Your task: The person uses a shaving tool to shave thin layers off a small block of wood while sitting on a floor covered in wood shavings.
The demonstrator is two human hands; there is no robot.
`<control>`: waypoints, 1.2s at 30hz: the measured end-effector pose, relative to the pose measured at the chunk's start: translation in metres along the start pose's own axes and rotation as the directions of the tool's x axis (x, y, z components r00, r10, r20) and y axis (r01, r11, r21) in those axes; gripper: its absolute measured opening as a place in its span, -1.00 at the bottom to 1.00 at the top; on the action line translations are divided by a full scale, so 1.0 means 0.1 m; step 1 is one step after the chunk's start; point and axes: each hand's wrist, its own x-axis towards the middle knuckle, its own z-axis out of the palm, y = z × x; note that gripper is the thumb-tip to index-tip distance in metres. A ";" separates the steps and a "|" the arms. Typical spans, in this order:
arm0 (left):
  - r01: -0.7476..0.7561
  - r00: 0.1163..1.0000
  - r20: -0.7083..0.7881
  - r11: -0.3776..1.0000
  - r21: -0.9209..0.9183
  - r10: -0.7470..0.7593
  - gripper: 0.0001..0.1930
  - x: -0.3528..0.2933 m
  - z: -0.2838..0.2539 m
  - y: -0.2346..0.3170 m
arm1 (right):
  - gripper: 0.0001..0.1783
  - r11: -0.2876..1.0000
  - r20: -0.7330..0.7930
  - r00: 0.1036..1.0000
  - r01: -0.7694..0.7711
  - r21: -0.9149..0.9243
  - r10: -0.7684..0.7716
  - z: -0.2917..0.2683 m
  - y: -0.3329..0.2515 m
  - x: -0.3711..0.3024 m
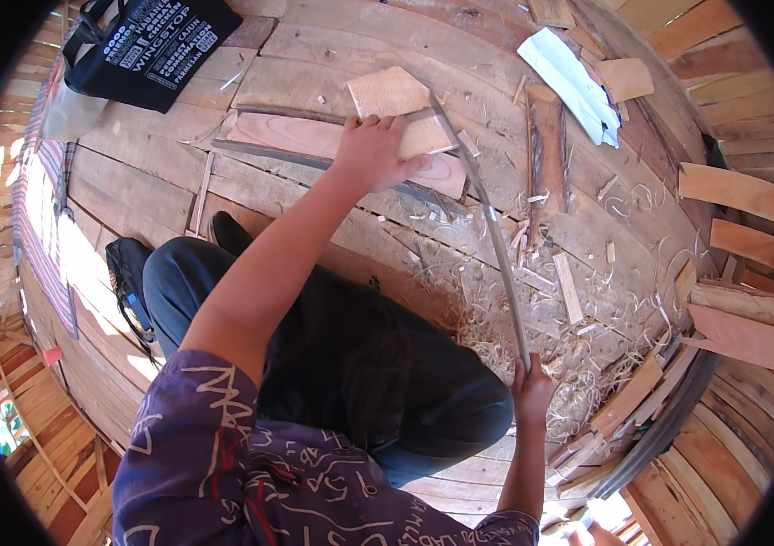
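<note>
My left hand (371, 153) is pressed over a short, pale piece of wood (391, 92), fingers curled across it and thumb spread along its near side. Beneath this piece lies a longer reddish plank (280, 133) with dark edges. In my right hand (531, 387), low and to the right beside my knee, is the near end of a long, narrow metal blade (499, 241), which looks like a machete. The blade runs away from me, its far part against the right end of the pale wood. My right fist hides the handle.
Curled shavings and chips (578, 391) cover the floor right of my legs. A dark-edged wood piece (546, 150) and a white sheet-like item (569, 82) lie at the far right. A black bag (155, 50) stands far left. Boards (742, 196) lean along the right wall.
</note>
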 end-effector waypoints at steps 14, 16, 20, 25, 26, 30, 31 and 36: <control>0.015 0.998 0.053 1.000 -0.004 -0.015 -0.23 0.01 0.02 0.00 | -0.88 0.999 -0.012 1.000 0.010 -0.033 -0.011 -0.04 0.01 0.02; -0.001 1.000 0.018 1.000 0.003 0.001 -0.23 -0.01 0.02 0.00 | -0.88 1.000 0.009 1.000 -0.003 -0.012 0.003 -0.05 0.09 -0.11; -0.012 0.999 -0.050 1.000 0.027 0.013 -0.27 -0.04 0.10 -0.09 | -0.90 1.000 0.020 1.000 0.015 -0.009 -0.015 0.06 -0.02 0.02; -0.008 1.000 0.008 1.000 -0.007 0.008 -0.25 -0.02 0.04 0.00 | -0.88 1.000 0.004 1.000 0.008 0.024 -0.008 0.13 -0.15 0.36; -0.001 0.999 0.037 1.000 -0.005 0.002 -0.25 0.00 0.03 -0.01 | -0.87 1.000 0.010 1.000 0.004 0.007 -0.004 0.09 -0.17 0.33; -0.053 0.998 -0.041 0.998 0.027 0.054 -0.28 -0.08 0.06 -0.04 | -0.86 0.999 0.004 1.000 0.016 -0.051 -0.015 -0.08 -0.29 0.15; -0.055 0.997 -0.055 0.998 0.031 0.057 -0.28 -0.10 0.08 -0.04 | -0.86 0.998 -0.004 1.000 0.026 -0.062 -0.026 -0.09 -0.30 0.12; -0.040 0.999 -0.003 0.999 0.017 0.040 -0.27 -0.04 0.01 0.01 | -0.84 0.998 -0.037 0.998 0.050 -0.023 -0.051 0.22 -0.12 0.20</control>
